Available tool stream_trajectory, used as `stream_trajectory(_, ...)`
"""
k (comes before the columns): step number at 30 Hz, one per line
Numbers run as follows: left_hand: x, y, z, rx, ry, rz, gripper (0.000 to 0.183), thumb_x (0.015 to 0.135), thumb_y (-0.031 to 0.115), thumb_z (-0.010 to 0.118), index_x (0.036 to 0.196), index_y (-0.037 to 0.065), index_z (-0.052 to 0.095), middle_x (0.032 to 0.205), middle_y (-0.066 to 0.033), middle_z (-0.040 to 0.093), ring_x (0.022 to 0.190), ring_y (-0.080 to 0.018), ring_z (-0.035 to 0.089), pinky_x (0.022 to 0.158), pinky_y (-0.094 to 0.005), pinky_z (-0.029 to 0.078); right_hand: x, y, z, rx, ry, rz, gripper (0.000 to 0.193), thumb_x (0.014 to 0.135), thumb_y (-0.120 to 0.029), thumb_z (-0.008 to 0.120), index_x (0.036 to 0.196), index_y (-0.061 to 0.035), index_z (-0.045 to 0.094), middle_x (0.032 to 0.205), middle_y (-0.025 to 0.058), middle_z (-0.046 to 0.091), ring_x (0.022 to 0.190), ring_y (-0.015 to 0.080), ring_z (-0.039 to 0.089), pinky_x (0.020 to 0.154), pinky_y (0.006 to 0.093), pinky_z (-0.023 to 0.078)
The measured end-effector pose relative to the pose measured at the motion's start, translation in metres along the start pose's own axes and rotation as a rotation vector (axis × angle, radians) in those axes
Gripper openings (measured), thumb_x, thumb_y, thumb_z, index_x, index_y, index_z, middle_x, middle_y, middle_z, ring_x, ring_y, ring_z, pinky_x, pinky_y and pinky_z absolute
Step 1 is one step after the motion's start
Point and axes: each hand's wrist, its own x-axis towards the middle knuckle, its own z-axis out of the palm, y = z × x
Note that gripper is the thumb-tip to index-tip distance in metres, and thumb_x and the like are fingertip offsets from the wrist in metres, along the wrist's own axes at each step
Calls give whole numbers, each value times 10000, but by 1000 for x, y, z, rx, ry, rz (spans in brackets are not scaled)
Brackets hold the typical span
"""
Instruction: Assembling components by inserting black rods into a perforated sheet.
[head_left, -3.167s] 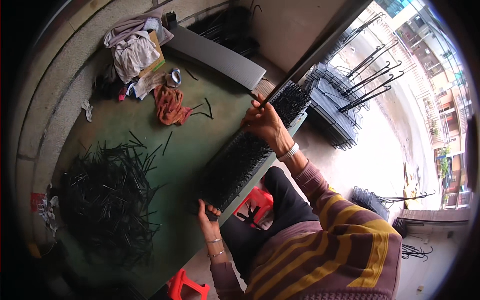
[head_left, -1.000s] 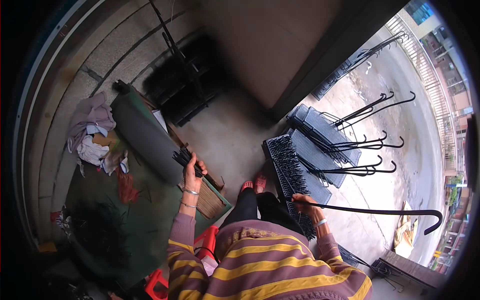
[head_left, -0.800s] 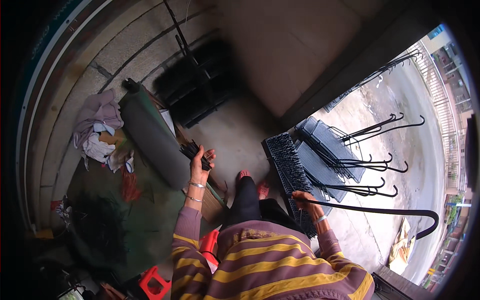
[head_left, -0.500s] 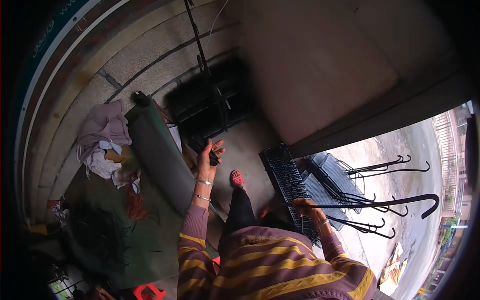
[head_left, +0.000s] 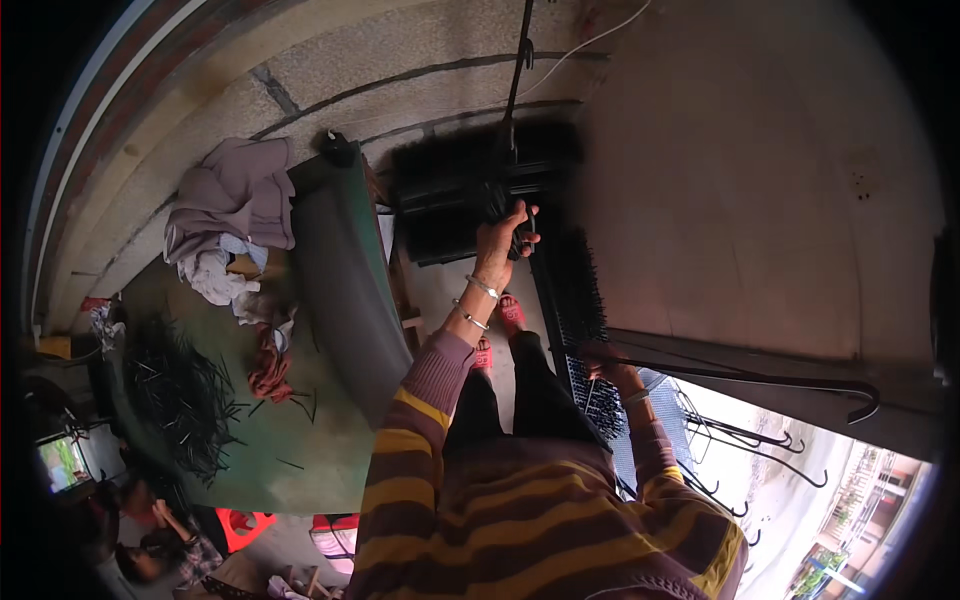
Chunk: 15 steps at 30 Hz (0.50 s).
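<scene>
My left hand [head_left: 507, 240] is closed around a dark, looped black bundle [head_left: 522, 237] at the front of a stack of black bristly racks [head_left: 430, 220] by the wall. What the bundle consists of is too dark to make out. My right hand [head_left: 612, 368] grips a long black hooked rod [head_left: 760, 379], its curved end out to the right. Beside that hand, a long black bristly rack [head_left: 575, 310] stretches away from me. Whether the rod is fixed to this rack I cannot tell.
A green table [head_left: 330, 440] on the left bears a heap of thin black strips [head_left: 180, 390] and crumpled cloths [head_left: 235, 200]. Mesh racks [head_left: 655, 400] with hooked rods stand at right, below a large brown panel [head_left: 740, 220]. Another person [head_left: 150, 550] sits lower left near a red stool [head_left: 245, 525].
My view has turned and I have stepped forward. My left hand has reached farther forward to the dark stack. The right hand keeps its hold on the hooked rod.
</scene>
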Motion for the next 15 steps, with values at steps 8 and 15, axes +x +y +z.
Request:
stream_trajectory(8,-22,4,7,95,22,-32,228,908,269,681,868,50,636,744,-76,667,482,-71,505,433,-224,383,103,-83,8,-220,-2,144,284,1010,-280,471,902,-45,588,515,-47,285,422,80,232,414,261,221)
stream_trajectory(15,-90,-37,-9,64,103,-67,178,941,203,612,909,27,602,745,-83,647,538,-76,521,479,-211,398,151,-122,20,-291,-56,345,277,1001,-284,474,870,-62,574,508,-73,280,387,45,232,372,230,171)
